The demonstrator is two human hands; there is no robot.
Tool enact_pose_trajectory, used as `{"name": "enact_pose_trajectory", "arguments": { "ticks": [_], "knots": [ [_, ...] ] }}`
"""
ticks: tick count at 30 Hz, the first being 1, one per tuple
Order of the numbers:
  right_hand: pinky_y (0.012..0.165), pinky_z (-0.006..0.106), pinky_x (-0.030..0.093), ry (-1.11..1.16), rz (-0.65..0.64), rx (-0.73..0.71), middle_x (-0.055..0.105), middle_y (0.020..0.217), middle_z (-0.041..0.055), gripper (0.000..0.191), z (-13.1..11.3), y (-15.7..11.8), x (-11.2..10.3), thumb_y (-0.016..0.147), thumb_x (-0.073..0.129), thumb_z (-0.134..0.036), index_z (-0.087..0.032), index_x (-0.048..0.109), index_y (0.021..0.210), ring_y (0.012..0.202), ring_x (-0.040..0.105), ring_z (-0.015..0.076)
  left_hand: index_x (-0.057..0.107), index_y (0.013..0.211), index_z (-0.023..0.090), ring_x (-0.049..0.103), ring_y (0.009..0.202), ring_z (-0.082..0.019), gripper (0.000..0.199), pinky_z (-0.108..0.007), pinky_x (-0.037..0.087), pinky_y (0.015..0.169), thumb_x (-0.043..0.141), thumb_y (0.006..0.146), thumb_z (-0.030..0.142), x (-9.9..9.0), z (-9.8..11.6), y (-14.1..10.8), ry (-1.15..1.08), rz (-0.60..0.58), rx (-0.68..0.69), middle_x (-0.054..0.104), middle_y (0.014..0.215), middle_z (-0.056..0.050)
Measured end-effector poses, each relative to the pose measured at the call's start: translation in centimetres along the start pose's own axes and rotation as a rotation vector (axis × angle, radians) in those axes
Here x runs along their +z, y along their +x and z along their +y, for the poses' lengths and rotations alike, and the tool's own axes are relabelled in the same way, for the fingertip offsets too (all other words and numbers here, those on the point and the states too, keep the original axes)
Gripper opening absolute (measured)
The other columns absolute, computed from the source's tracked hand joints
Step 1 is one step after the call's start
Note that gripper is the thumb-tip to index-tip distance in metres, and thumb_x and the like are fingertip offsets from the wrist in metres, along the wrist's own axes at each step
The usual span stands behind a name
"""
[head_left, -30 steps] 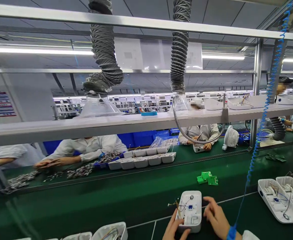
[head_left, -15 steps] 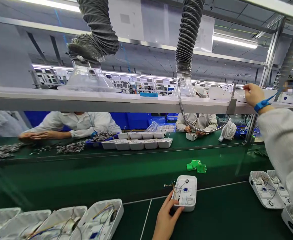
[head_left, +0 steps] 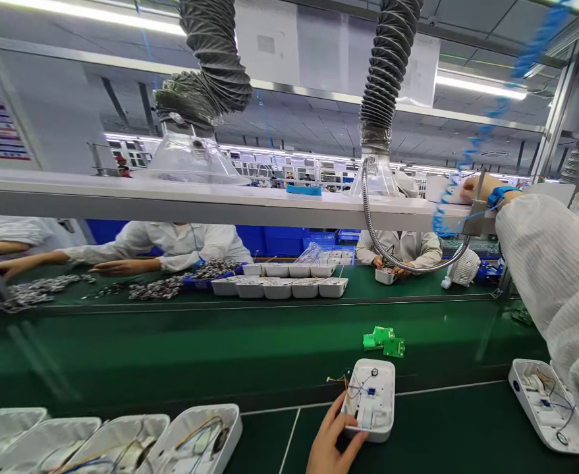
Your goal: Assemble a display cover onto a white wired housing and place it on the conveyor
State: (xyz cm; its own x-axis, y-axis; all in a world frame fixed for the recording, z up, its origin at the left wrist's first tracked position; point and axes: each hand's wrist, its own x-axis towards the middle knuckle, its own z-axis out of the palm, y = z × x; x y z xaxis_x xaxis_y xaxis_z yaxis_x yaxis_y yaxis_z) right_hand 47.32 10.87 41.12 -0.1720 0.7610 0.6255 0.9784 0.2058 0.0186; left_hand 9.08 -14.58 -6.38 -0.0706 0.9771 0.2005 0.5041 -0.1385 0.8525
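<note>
A white plastic housing (head_left: pixel 381 401) with thin wires and a small blue part inside lies at the near edge of the green belt. My left hand (head_left: pixel 332 438) grips its lower left side, thumb and fingers at the rim. My right hand (head_left: pixel 471 189) is raised at the overhead shelf, beside a grey bracket with a metal hose; its fingers are partly hidden, and what they touch cannot be made out. A blue band circles the right wrist. Green circuit boards (head_left: pixel 384 341) rest on the belt just beyond the housing.
Open white housings with wires (head_left: pixel 210 438) stand in a row at the lower left, and another (head_left: pixel 549 405) lies at the right. A long shelf (head_left: pixel 269 210) crosses at head height. Beyond the belt (head_left: pixel 170 349), people in white coats sit near filled trays. A flexible metal hose (head_left: pixel 373 230) hangs down.
The view has shifted. My right hand has moved left and slightly down along the shelf, and a coiled blue cord now shows beside it. My left hand still holds the housing.
</note>
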Motion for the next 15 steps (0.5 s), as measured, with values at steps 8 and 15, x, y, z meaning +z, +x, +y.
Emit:
{"name": "enact_pose_trajectory", "arguments": {
  "ticks": [8,15],
  "knots": [
    [0.074,0.028,0.043,0.089,-0.079,-0.031,0.073,0.101,0.0104,0.037,-1.2,-0.4,-0.5,0.097,0.054,-0.042,-0.012,0.072,0.109,0.084,0.059,0.0176,0.071,0.081,0.024,0.056,0.13,-0.033,0.023,-0.043,0.054,0.098,0.065,0.078,0.045,0.1,0.0,0.0,-0.001,0.04,0.026,0.057,0.144,-0.012],
    [0.074,0.025,0.049,0.142,-0.058,0.003,0.074,0.105,0.0077,0.034,-2.1,-1.7,-1.7,0.103,0.043,-0.029,-0.014,0.065,0.124,0.081,0.063,0.0139,0.071,0.074,0.025,0.061,0.124,-0.034,0.028,-0.04,0.055,0.097,0.067,0.072,0.053,1.6,-1.8,0.2,-0.039,0.205,0.08,0.063,0.136,-0.01]
  ]
}}
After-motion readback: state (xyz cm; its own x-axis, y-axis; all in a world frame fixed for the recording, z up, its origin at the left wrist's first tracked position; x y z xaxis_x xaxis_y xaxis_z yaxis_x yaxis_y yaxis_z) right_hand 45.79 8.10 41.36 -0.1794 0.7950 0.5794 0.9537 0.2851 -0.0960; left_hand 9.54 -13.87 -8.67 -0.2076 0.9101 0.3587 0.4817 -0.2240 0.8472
